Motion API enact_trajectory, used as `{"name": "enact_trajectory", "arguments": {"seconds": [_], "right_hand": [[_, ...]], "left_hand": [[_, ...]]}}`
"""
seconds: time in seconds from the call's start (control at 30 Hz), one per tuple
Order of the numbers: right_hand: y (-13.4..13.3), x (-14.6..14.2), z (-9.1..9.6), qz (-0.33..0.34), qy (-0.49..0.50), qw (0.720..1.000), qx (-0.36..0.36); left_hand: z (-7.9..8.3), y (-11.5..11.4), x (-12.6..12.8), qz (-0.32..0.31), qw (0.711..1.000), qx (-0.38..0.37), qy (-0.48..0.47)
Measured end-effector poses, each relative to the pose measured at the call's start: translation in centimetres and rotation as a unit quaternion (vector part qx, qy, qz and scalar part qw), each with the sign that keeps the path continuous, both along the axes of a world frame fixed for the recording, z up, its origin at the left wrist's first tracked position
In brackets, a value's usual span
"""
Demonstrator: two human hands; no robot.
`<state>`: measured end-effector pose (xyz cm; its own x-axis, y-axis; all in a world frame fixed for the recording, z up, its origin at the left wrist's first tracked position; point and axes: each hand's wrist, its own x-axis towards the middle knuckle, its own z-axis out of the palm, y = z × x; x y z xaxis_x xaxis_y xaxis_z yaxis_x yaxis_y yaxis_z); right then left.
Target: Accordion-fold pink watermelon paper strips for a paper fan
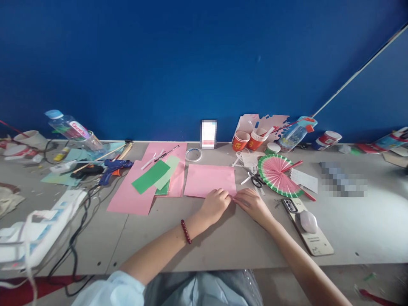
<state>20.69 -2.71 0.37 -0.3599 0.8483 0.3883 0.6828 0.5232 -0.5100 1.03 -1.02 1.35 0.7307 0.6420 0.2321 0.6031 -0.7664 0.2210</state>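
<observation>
One pink paper sheet [208, 179] lies flat on the table [223, 238], only its near right corner being pinched into a first narrow fold; the rest is uncreased. Left hand [216, 205] and right hand [251, 203] meet there, fingertips closed on the edge. A finished watermelon paper fan [276, 174] sits just beyond the right hand.

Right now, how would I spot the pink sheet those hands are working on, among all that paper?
Start at the grey table below the blue wall. Near its middle lies the pink sheet, the left hand and right hand pinching its near right corner. Unlike the bigger pink sheets to its left, no green strips cover it.
</observation>
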Motion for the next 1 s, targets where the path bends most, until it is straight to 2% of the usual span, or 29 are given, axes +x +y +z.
{"name": "enact_trajectory", "arguments": {"seconds": [0.43, 0.57, 0.7, 0.8, 0.9, 1.0], "right_hand": [[-0.1, 0.8, 0.2, -0.018, 0.047, 0.998, -0.038], [0.0, 0.5, 0.0, -0.035, 0.053, 0.997, -0.034], [-0.2, -0.3, 0.0, -0.042, 0.070, 0.996, -0.025], [-0.5, -1.3, 0.1, -0.054, 0.080, 0.995, -0.034], [-0.8, -2.6, 0.6, -0.059, 0.114, 0.988, -0.081], [-0.7, -4.0, 1.6, -0.082, 0.176, 0.961, -0.195]], "left_hand": [[-1.1, 0.5, 0.2, 0.037, 0.993, -0.033, -0.108], [-1.3, 0.5, 0.2, 0.035, 0.993, -0.026, -0.106], [-0.9, 0.5, -0.2, 0.033, 0.994, 0.001, -0.102], [-0.1, 0.6, -0.7, 0.077, 0.990, 0.039, -0.115], [0.8, 0.6, -1.2, 0.128, 0.983, 0.052, -0.121], [1.7, 0.7, -1.9, 0.164, 0.971, -0.014, -0.173]]}}
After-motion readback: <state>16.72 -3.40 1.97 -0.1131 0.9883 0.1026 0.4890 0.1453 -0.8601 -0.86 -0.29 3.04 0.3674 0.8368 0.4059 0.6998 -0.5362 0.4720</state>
